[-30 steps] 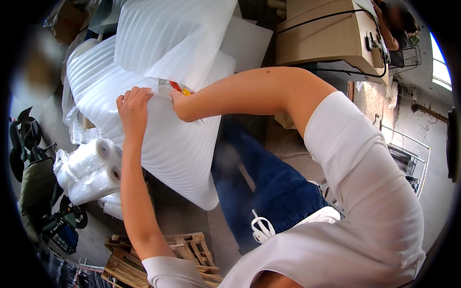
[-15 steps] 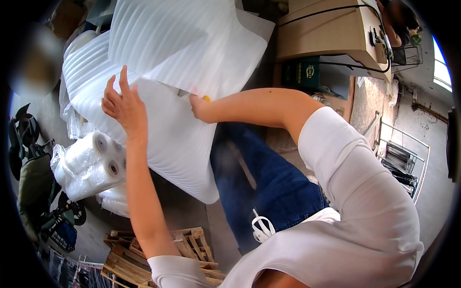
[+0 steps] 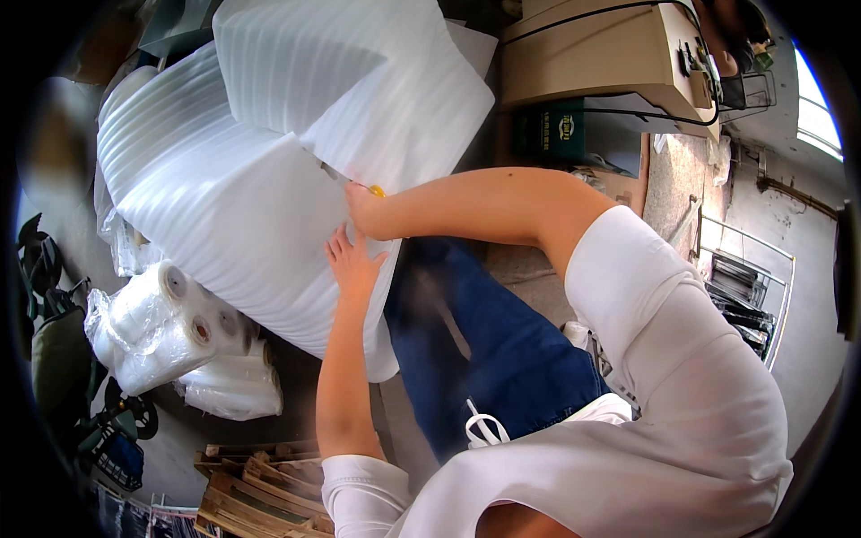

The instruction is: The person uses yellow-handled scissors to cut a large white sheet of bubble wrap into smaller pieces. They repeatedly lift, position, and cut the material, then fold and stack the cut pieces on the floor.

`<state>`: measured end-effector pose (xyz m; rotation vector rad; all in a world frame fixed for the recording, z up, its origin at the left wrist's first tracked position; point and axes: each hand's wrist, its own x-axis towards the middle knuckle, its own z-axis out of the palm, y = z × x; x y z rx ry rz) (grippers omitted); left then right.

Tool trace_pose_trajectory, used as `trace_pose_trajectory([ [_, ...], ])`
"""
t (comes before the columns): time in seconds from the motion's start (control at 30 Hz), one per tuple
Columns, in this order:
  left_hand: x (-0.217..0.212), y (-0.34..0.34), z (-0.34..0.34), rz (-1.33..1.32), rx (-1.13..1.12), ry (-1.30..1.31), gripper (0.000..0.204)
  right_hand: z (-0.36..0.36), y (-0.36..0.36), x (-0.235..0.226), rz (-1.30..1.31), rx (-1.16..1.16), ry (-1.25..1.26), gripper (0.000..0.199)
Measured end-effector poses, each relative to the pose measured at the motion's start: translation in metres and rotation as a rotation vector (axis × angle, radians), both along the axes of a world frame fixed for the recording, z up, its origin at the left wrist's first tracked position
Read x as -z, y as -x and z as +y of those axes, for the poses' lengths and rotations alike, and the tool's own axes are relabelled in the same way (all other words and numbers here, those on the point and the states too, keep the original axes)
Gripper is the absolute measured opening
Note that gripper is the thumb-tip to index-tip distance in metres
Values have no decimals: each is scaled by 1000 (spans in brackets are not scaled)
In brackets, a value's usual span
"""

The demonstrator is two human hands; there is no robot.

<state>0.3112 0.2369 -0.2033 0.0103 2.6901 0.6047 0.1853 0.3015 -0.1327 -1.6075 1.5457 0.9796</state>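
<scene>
White ribbed packing foam sheet (image 3: 242,197) lies spread in front of me in large overlapping layers, with a raised, folded flap at the top. My right hand (image 3: 366,212) is closed at the near right part of the foam, around what looks like a utility knife (image 3: 378,191). Only a yellow bit of its handle shows plainly. A thin slit runs from that fist up and left between two foam edges. Just below it, my left hand (image 3: 352,260) rests on the foam with its fingers spread, holding nothing.
Plastic-wrapped rolls (image 3: 166,327) stand left of the foam. Wooden pallets (image 3: 260,493) lie at the lower left. A wooden table (image 3: 592,54) is at the upper right, with a dark green box (image 3: 547,133) beneath it. Another person (image 3: 731,27) is at the far right.
My left hand has come down from above the foam, moving right, to lie beside my right hand. The foam flap has lifted and folded more, and the slit looks wider.
</scene>
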Motion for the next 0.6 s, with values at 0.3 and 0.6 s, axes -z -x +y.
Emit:
trace_pose_trajectory([
  [0.3,16,9,26,142,-3,4,42,6,8,-2,-31,-79,-44,44],
  [0.6,16,2,24,83,-14,-154,23,11,15,-6,25,128,-13,28],
])
